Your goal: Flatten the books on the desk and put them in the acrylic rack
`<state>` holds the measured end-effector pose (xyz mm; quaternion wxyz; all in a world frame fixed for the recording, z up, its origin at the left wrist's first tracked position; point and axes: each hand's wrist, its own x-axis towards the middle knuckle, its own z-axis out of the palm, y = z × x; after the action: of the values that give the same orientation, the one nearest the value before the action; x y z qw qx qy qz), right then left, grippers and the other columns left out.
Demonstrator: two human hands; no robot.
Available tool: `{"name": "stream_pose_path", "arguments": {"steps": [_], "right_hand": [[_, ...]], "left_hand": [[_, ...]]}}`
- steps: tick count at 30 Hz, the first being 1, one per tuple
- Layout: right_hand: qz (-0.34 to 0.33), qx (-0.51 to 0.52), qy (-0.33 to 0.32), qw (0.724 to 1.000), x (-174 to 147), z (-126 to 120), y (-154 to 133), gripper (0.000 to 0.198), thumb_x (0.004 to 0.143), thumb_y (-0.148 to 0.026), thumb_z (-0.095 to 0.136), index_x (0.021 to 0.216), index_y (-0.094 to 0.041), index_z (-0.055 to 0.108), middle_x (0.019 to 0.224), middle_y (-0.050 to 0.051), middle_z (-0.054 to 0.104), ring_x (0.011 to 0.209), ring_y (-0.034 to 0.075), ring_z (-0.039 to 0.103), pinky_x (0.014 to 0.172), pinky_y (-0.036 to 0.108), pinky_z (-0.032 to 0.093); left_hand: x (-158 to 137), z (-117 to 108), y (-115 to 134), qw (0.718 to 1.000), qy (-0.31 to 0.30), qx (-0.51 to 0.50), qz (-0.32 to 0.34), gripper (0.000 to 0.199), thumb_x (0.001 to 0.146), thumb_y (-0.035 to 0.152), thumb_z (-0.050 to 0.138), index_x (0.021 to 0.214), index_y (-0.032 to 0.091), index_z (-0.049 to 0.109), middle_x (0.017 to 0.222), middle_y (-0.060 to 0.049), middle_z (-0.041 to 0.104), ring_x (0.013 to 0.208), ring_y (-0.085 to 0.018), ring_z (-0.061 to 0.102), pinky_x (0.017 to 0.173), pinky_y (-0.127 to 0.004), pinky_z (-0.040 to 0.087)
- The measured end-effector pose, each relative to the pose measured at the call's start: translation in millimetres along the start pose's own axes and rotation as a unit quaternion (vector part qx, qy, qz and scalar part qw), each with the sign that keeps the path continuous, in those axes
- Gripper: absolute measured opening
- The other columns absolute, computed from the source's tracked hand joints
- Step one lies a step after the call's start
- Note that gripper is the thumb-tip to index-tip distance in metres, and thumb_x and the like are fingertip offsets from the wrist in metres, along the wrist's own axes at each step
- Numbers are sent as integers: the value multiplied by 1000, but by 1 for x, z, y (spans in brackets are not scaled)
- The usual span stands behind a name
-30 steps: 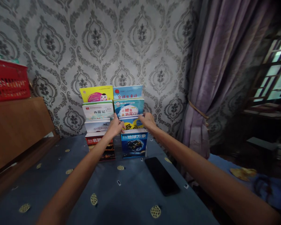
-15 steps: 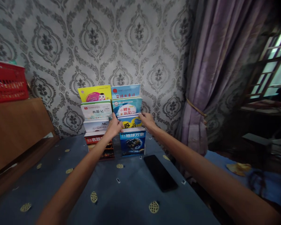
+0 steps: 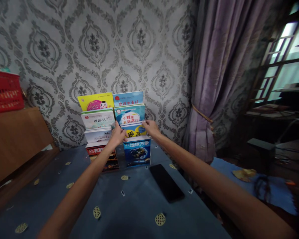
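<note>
Books stand upright in two columns of stepped rows. At the right column, my left hand (image 3: 117,135) and my right hand (image 3: 151,128) pinch the two side edges of a blue and yellow book (image 3: 137,130). In front of it is a dark blue book with a globe picture (image 3: 138,152). Behind it rise a teal book (image 3: 131,114) and a light blue book (image 3: 128,98). The left column has a yellow book (image 3: 89,103) at the back, two pale books below, and a red book (image 3: 91,151) in front, partly covered by my left forearm.
A black phone (image 3: 166,182) lies on the blue patterned tablecloth (image 3: 129,215), right of the books. At the left, a red basket (image 3: 5,91) stands on a wooden cabinet (image 3: 17,139). Patterned wall is behind; a purple curtain (image 3: 211,73) hangs at the right.
The whole view has shifted slightly, so the books and hands appear a little further left. Both hands keep their grip on the blue and yellow book, with no other clear movement.
</note>
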<state>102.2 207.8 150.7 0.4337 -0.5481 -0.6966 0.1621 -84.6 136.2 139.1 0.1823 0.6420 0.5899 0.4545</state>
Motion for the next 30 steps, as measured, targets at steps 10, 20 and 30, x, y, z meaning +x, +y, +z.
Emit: {"name": "stream_pose_path", "arguments": {"steps": [10,20,30], "right_hand": [[2,63,15,998,-5,5,8,37,96,-32,44,100,-15,76,102,9,78,94,23,70,78,26,51],[-10,119,23,993,-23,16,35,40,98,-41,41,99,-16,72,97,9,77,92,23,68,81,30,52],[-35,122,19,992,-22,25,41,45,97,-40,36,107,-13,71,100,10,76,95,23,67,81,31,53]], "left_hand": [[-9,0,-2,999,14,12,32,83,91,17,42,158,9,-5,90,-4,74,57,-13,66,66,-26,53],[-48,1,-32,986,63,122,100,68,90,18,49,154,10,28,112,-14,66,104,-25,63,101,-41,47],[-33,14,-33,993,34,73,88,67,88,18,49,152,4,32,154,-23,42,146,-32,37,124,-46,26]]}}
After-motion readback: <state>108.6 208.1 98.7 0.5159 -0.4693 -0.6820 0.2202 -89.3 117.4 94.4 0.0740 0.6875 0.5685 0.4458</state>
